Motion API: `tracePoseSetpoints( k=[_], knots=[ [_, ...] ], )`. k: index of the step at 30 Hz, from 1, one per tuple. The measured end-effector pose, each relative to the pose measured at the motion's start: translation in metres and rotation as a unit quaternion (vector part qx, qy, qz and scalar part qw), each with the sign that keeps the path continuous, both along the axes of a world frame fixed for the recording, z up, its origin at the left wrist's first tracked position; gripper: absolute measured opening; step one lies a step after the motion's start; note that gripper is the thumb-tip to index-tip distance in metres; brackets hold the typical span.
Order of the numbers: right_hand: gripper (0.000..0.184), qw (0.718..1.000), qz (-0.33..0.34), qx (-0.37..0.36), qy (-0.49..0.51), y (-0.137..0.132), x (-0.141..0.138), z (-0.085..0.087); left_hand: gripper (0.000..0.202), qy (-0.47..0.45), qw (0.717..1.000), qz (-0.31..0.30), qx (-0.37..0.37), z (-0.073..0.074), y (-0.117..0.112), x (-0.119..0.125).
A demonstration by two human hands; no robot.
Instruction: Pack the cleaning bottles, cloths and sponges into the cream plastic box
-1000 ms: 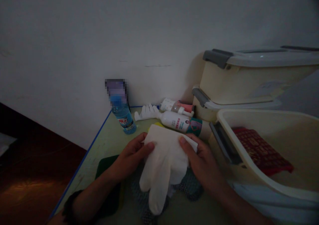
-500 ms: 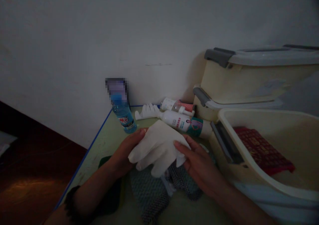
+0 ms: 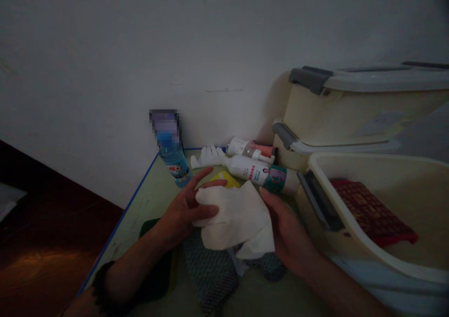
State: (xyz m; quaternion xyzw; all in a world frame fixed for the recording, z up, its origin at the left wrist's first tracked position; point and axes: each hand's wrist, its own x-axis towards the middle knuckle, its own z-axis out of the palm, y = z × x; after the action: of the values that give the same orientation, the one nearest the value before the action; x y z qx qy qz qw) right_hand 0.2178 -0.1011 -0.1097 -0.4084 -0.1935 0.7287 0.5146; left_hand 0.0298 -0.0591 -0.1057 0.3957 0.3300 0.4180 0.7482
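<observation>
Left hand (image 3: 182, 214) pinches white glove (image 3: 240, 219) under its thumb; forefinger spread clear.
Right hand (image 3: 293, 233) borders the glove's right edge, fingers part-curled (grip hidden, cannot tell). Glove lies between both hands, long axis roughly crosswise, rounded tip leftward at the left thumb; knitted cloth (image 3: 210, 270) below, yellow item (image 3: 226, 179) beyond.
</observation>
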Motion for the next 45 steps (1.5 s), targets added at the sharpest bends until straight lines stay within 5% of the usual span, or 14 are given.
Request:
tracePoseSetpoints(
  k=[4, 14, 25, 29, 33, 36, 39, 45],
  knots=[
    [0.036, 0.998, 0.036, 0.039, -0.046, -0.003, -0.002, 0.0, 0.081, 0.032, 0.999, -0.021, 0.035, -0.001, -0.002, 0.001],
    [0.017, 0.977, -0.093, 0.153, -0.117, -0.004, -0.001, -0.007, 0.07, 0.147, 0.989, 0.015, 0.006, -0.002, 0.0, 0.008],
    [0.017, 0.983, -0.105, 0.12, -0.094, -0.006, -0.001, -0.005, 0.04, 0.184, 0.982, 0.021, 0.031, -0.002, -0.001, 0.007],
    [0.022, 0.975, -0.1, 0.113, -0.161, -0.004, -0.001, -0.007, 0.033, 0.144, 0.988, 0.009, 0.051, -0.002, -0.003, 0.005],
    [0.046, 0.933, -0.07, 0.203, -0.29, -0.006, -0.003, -0.012, 0.028, 0.089, 0.994, -0.01, 0.06, -0.006, -0.003, 0.001],
    [0.061, 0.838, -0.055, 0.314, -0.442, -0.012, -0.005, -0.015, 0.022, 0.059, 0.996, -0.027, 0.059, -0.009, -0.003, 0.001],
    [0.044, 0.742, -0.017, 0.37, -0.559, -0.018, -0.005, -0.015, 0.016, 0.018, 0.997, -0.054, 0.05, -0.009, -0.002, 0.002],
    [0.012, 0.748, 0.03, 0.379, -0.544, -0.016, -0.005, -0.014, 0.014, 0.024, 0.996, -0.083, 0.035, -0.006, -0.005, 0.002]
  ],
)
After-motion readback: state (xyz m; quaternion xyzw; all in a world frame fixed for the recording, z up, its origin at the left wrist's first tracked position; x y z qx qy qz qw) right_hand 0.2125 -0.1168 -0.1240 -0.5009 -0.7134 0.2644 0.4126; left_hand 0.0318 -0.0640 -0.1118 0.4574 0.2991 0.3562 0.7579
